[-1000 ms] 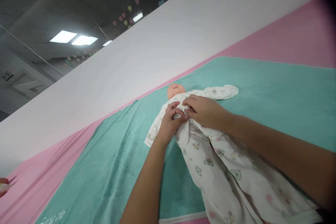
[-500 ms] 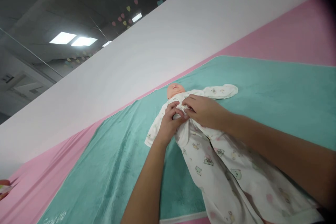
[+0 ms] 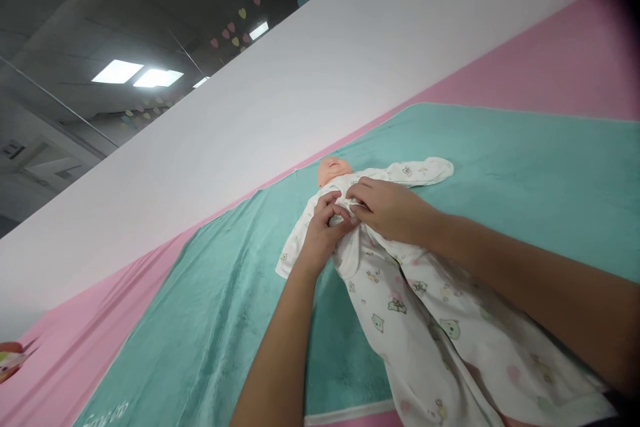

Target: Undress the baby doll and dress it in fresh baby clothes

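White printed baby clothes [image 3: 380, 310] stretch away from the viewer over a doll [image 3: 334, 171] lying on its back, apparently so its chest faces up towards the hands. There, the left hand [image 3: 323, 233] and right hand [image 3: 393, 210] pinch the cloth between fingertips, seemingly to steady it. Beneath spreads a green towel [image 3: 240, 293] on a pink sheet [image 3: 133, 287]; beyond rise a white wall [image 3: 250, 127] and ceiling lights [image 3: 118, 71].

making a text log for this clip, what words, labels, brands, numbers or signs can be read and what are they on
No text can be read for certain.
White lettering on the teal blanket, lower left: too blurred to quote.
White printed clothing: animal pictures, no readable words.
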`<state>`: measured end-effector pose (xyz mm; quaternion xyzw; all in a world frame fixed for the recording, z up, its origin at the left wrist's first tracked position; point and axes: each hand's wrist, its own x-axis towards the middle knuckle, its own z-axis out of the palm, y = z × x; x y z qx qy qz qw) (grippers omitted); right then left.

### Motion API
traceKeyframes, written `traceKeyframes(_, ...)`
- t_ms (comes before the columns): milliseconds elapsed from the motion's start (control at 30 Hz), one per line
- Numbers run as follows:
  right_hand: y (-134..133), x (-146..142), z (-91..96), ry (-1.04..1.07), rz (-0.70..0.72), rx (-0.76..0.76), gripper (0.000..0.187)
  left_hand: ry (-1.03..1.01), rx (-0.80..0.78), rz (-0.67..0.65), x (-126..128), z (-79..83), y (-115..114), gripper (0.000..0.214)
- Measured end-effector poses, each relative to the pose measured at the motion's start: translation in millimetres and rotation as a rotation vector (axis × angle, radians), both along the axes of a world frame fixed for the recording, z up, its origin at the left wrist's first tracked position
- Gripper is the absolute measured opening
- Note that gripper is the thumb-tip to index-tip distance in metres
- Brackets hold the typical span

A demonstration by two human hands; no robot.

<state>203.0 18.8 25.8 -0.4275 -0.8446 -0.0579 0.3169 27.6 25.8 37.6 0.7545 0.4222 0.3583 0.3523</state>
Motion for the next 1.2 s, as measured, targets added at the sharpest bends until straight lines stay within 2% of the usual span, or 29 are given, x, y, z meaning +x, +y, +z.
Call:
traceKeyframes(300,-3.9,-2.7,7.0,0.114,-0.072,-0.163,0.021,-0.018,0.019,-0.012,0.2,-2.7,0.0,0.012)
traceKeyframes(700,-3.1,-2.3,6.3,0.08,-0.057,-0.145,0.02,-0.019,0.009,-0.005,0.8,-2.0,-0.8,0.011)
traceKeyframes(900,-4.3,-2.2,7.9,0.103,-0.076,-0.185,0.019,-0.018,0.012,-0.007,0.6,-2.0,-0.8,0.013)
traceKeyframes(1200,-5.9,-2.2,8.7,0.288,-0.103,-0.264,0.017,0.003,0.034,-0.007,1.3,-1.1,-2.6,0.01)
